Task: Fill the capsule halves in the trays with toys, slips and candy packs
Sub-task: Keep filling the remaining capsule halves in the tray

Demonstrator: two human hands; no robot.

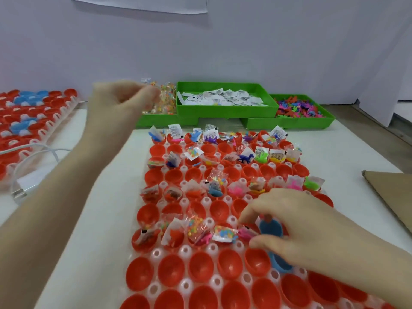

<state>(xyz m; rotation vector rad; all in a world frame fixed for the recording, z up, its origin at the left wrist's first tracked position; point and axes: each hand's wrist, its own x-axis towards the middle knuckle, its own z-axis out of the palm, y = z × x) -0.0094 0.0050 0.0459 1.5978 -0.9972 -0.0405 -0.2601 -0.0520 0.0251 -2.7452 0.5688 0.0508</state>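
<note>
White counter [107,219]: bears one clear plastic tray [214,248] of red plastic capsule halves [171,267], centre to near. Far and middle rows hold small plastic toys, printed paper slips and clear candy packs; nearest rows hold nothing visible.

Right hand [296,230]: near right, over the tray, fingers curled round a blue plastic capsule half [270,228].

Left hand [124,99]: far left, raised before the clear candy packs [161,101] in the left green plastic bin; blurred, fingers bunched, grip cannot be told.

Middle green plastic bin [225,109]: white paper slips [223,98]. Right green plastic bin [289,122]: small coloured plastic toys [297,108].

Far left: second tray [29,121], red and blue halves. Right edge: brown cardboard sheet [390,192].
</note>
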